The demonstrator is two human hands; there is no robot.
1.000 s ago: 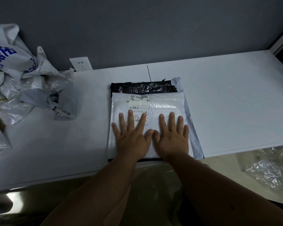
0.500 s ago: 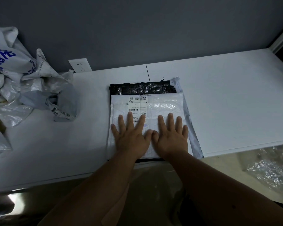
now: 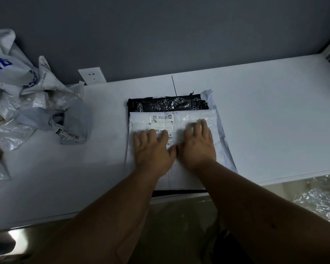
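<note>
A flat white mailer bag (image 3: 141, 119) with a shipping label (image 3: 162, 125) lies on top of a black plastic bag (image 3: 166, 104) and a pale grey bag (image 3: 224, 140), stacked on the white table (image 3: 265, 121). My left hand (image 3: 151, 150) and my right hand (image 3: 197, 145) lie palm down side by side on the white bag, thumbs nearly touching. The fingers of both point away from me and look slightly blurred. Neither hand grips anything.
A heap of crumpled white and grey plastic bags (image 3: 27, 103) fills the table's left end. A wall socket (image 3: 92, 75) sits behind it. Clear crinkled plastic (image 3: 318, 199) lies below the table's front edge at the right.
Both hands have slid forward over the white bag, away from me, and their fingers have bent a little. The stack has stayed in place.
</note>
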